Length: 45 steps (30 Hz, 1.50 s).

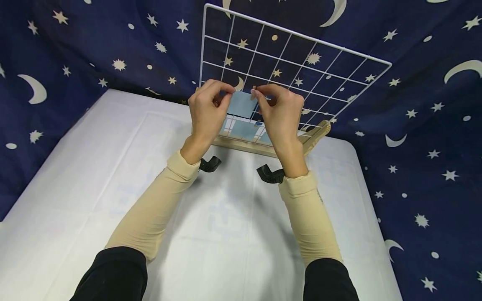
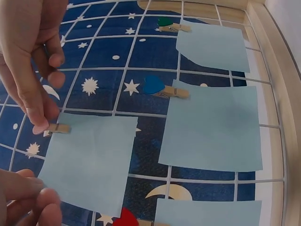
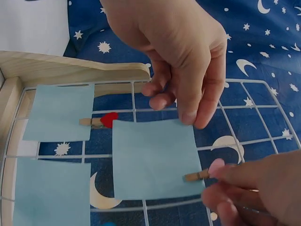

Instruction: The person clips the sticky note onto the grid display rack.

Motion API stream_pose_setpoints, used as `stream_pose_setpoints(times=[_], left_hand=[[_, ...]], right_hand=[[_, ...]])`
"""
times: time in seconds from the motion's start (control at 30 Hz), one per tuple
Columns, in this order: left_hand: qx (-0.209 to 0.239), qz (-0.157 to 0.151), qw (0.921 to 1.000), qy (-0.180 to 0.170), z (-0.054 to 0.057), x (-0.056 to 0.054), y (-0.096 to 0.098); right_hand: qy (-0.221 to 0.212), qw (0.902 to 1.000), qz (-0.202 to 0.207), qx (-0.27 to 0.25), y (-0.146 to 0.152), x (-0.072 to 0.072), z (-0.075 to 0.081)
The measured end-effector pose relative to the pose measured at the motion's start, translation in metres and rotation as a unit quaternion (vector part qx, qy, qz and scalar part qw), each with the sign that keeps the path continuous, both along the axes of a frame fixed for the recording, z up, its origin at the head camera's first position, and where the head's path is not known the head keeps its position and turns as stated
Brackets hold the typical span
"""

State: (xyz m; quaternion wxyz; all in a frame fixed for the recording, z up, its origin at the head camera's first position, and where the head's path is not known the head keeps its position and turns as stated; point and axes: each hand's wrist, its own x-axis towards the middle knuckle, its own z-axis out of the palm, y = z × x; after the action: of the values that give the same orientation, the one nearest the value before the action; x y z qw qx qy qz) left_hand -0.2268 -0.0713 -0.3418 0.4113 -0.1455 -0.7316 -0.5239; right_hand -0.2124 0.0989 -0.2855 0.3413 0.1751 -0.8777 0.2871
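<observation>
My left hand (image 1: 207, 110) pinches one upper corner of a light-blue square of paper (image 1: 242, 104) against a white wire grid (image 1: 291, 32). At the other upper corner, my right hand (image 1: 282, 109) pinches a small wooden clothespin (image 3: 196, 176) by its pink heart end. In the right wrist view the clothespin's tip overlaps the paper's edge. Lower on the grid hang more blue papers, one (image 2: 211, 127) held by a clothespin with a blue heart (image 2: 154, 84). Others have a red heart (image 3: 109, 120) and a green one (image 2: 165, 21).
The grid stands tilted in a wooden base (image 1: 244, 144) at the back of a table under a white cloth (image 1: 226, 251). Behind it hangs a dark blue curtain (image 1: 124, 42) with moons and stars. Black mounts (image 1: 270, 174) project inward from both wrists.
</observation>
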Motion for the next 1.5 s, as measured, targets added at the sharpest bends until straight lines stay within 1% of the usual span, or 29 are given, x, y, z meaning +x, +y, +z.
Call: stream_pose_setpoints(times=[0.13,0.23,0.37,0.43,0.53,0.6,0.67,0.77,0.83,0.9,1.03,1.17,1.3,1.43,1.5], left_hand=[[-0.001,0.012,0.9999,-0.003,0.001,0.003,0.001],[0.002,0.017,0.9998,-0.012,-0.002,0.006,0.001],[0.007,0.026,0.9996,-0.01,-0.007,0.009,-0.001],[0.013,0.033,0.9994,-0.006,-0.01,0.01,-0.002],[0.025,0.034,0.9991,-0.002,-0.016,0.013,-0.002],[0.03,0.028,0.9991,0.002,-0.021,0.016,-0.002],[0.031,0.012,0.9994,0.006,-0.027,0.019,0.001],[0.014,-0.013,0.9998,0.005,-0.038,0.026,0.006],[0.008,-0.025,0.9996,-0.007,-0.045,0.03,0.01],[0.002,-0.03,0.9993,-0.022,-0.05,0.032,0.013],[-0.001,-0.042,0.9982,-0.044,-0.061,0.036,0.016],[-0.004,-0.047,0.9965,-0.069,-0.074,0.041,0.014],[0.001,-0.053,0.993,-0.105,-0.086,0.046,0.011],[0.0,-0.059,0.9894,-0.132,-0.095,0.051,0.006],[-0.006,-0.055,0.9886,-0.14,-0.099,0.054,0.004]], right_hand=[[0.025,0.9997,-0.003,-0.007,0.008,0.003,-0.003],[0.033,0.9991,-0.006,-0.025,0.018,0.008,-0.009],[0.015,0.9984,-0.008,-0.054,0.029,0.014,-0.018],[0.001,0.9979,-0.004,-0.064,0.033,0.017,-0.024],[-0.014,0.9967,0.004,-0.08,0.036,0.02,-0.033],[-0.023,0.9958,0.013,-0.087,0.037,0.024,-0.042],[-0.031,0.9948,0.024,-0.094,0.037,0.029,-0.051],[-0.05,0.993,0.045,-0.097,0.035,0.037,-0.065],[-0.066,0.9916,0.055,-0.097,0.035,0.041,-0.076],[-0.089,0.9891,0.06,-0.101,0.037,0.045,-0.088],[-0.139,0.9811,0.052,-0.124,0.046,0.056,-0.112],[-0.17,0.9742,0.051,-0.139,0.057,0.065,-0.13],[-0.177,0.9726,0.052,-0.141,0.07,0.073,-0.141],[-0.167,0.9741,0.035,-0.149,0.085,0.08,-0.151],[-0.159,0.9758,0.026,-0.148,0.093,0.083,-0.155]])
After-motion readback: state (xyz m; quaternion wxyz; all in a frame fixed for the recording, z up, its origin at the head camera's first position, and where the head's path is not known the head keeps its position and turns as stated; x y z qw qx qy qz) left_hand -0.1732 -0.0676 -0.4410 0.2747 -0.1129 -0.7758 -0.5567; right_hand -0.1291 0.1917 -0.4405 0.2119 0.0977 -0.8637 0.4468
